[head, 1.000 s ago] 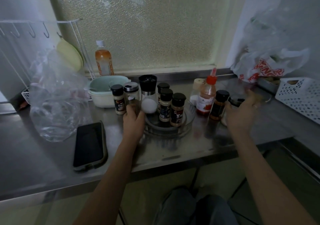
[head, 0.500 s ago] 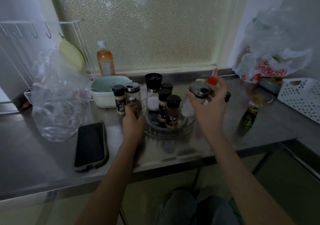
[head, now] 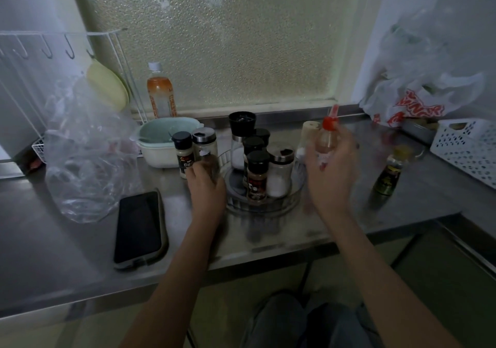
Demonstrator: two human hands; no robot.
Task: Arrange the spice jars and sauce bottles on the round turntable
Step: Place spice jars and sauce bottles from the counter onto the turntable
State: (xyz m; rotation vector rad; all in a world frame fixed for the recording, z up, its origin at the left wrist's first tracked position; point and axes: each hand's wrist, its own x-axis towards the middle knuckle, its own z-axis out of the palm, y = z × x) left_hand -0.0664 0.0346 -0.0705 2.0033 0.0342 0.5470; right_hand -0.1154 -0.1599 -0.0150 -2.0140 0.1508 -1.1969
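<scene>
A clear round turntable (head: 268, 209) sits on the steel counter. It carries a tall black-topped grinder (head: 241, 135), black-capped spice jars (head: 257, 177) and a silver-lidded jar of white powder (head: 279, 178). My left hand (head: 208, 189) grips the turntable's left rim. Just right of the turntable, my right hand (head: 331, 176) holds a red-capped sauce bottle (head: 326, 139) in the air. A wooden-topped jar (head: 308, 133) stands behind that bottle. Left of the turntable stand a black-capped jar (head: 183, 155) and a silver-lidded jar (head: 206, 143). A dark yellow-capped bottle (head: 389, 174) stands to the right.
A phone (head: 139, 229) lies front left beside a clear plastic bag (head: 88, 159). Stacked bowls (head: 163, 141), an orange drink bottle (head: 160, 96) and a wire rack (head: 61, 49) are at the back left. A white basket (head: 468, 146) and a printed bag (head: 418, 100) are on the right.
My right hand carried the silver-lidded jar of white powder onto the turntable, let it go, and now holds the red-capped bottle. My left hand has stayed at the rim.
</scene>
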